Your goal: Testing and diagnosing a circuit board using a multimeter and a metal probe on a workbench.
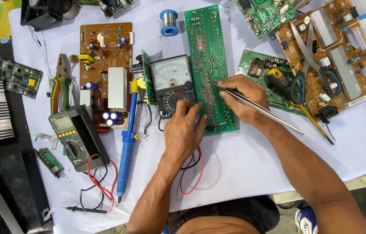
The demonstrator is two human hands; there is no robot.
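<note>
A long green circuit board (206, 47) lies solder side up in the middle of the white sheet. My right hand (242, 99) grips metal tweezers (274, 113), their tips touching the board's lower half. My left hand (184, 130) rests at the board's lower left edge, fingers curled, over the dial end of an analog multimeter (170, 78). Red and black test leads (191, 173) loop out from under my left wrist.
A brown circuit board (105, 56), pliers (61, 84), a digital multimeter (75, 136) and a blue desoldering pump (126, 138) lie to the left. Scissors (310, 65), a yellow-handled screwdriver (295, 99) and more boards sit to the right. A solder spool (169, 21) stands at the back.
</note>
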